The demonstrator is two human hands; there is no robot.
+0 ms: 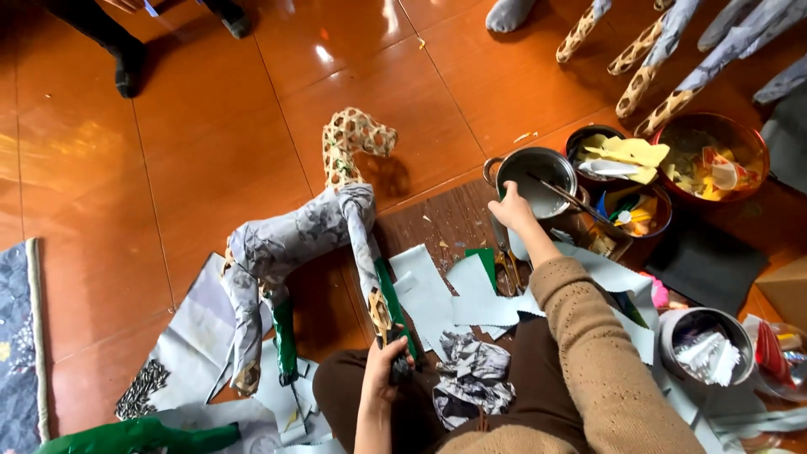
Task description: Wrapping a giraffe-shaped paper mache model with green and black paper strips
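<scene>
Scissors point(507, 267), paper scraps point(424, 296), bowls point(713, 157).

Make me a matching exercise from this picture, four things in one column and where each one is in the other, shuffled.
1. left hand
2. right hand
3. crumpled paper
4. metal pot

a. on the person's lap
b. at the pot's near rim
c. on the paper animal's leg
d. beside the bowl of yellow scraps

Pairs: 1-c, 2-b, 3-a, 4-d

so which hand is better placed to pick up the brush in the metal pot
Right. The right hand is already at the rim of the metal pot, beside the brush. The left hand is gripping the animal figure's leg.
</scene>
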